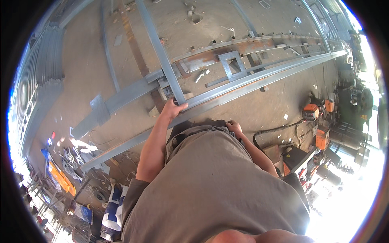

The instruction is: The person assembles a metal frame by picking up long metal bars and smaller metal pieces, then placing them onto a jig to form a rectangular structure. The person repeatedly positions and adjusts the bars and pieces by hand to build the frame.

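My left hand (174, 109) is closed round the near end of a grey steel bar (160, 50). Its thumb stretches to the right, by the corner where this bar meets a long steel rail (259, 77). Some of the fingers are hidden behind the metal. My right hand (234, 126) is by my waist, fingers curled in; whatever lies inside them, if anything, is hidden. In front of the long rail runs a second long steel beam (121, 148), crossing from lower left to upper right. A square metal frame plate (232, 65) lies just beyond the rail.
Stacked metal profiles (50, 52) line the left side. Orange machines (311, 111) with a black cable (279, 128) stand on the floor at right. Blue-and-white sacks (111, 212) and a fan (75, 227) are at lower left. Offcuts are scattered on the dusty floor.
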Motion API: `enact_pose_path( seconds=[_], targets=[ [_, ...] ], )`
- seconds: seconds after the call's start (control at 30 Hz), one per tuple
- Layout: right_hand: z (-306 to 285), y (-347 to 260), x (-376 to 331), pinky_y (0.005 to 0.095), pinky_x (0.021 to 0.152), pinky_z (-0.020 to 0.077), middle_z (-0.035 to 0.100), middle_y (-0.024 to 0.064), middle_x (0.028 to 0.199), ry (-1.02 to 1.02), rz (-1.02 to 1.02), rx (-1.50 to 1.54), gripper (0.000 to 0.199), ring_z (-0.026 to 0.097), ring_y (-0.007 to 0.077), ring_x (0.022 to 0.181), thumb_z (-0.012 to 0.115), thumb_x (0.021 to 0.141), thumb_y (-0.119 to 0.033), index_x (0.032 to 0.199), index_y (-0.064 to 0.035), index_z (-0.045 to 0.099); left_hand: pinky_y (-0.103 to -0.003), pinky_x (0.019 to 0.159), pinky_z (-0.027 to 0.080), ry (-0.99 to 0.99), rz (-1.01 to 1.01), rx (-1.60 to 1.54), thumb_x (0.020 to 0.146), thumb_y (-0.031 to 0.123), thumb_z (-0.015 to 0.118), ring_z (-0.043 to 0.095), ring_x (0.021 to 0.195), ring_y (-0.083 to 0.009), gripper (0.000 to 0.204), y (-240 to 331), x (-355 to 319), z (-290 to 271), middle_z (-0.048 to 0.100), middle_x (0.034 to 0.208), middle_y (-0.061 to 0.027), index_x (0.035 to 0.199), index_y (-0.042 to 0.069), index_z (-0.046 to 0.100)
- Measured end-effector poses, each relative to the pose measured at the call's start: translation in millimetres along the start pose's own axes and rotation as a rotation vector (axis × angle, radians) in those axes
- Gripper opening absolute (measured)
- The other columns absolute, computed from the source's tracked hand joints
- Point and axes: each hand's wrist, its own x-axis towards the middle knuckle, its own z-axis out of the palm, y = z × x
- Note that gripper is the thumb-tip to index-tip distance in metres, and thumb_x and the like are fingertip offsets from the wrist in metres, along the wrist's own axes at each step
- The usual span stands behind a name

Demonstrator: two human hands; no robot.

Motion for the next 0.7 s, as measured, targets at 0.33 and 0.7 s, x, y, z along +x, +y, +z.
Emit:
enact_pose_path(
  seconds=[0.33,0.7],
  targets=[
    [1,41,-9,0.0398,0.097,0.0566,0.078,0.0187,0.115,-0.011,0.14,0.14,0.046,0.075,0.03,0.108,0.067,0.09,-0.039,0.123,-0.0088,0.076,-0.039,0.097,0.053,0.066,-0.022,0.141,0.079,0.03,0.091,0.068,0.111,-0.0247,0.07,-3,3,3,0.071,0.124,-0.0159,0.132,-0.004,0.062],
    [26,75,-70,0.0444,0.098,0.0581,0.075,0.0204,0.12,0.11,0.336,0.338,0.043,0.073,0.0358,0.111,0.062,0.09,-0.03,0.126,-0.0114,0.074,-0.044,0.105,0.05,-0.152,-0.133,-0.201,0.093,0.019,0.079,0.065,0.117,-0.0272,0.055,-12,24,-16,0.067,0.132,-0.0115,0.139,-0.002,0.059]
  ],
)
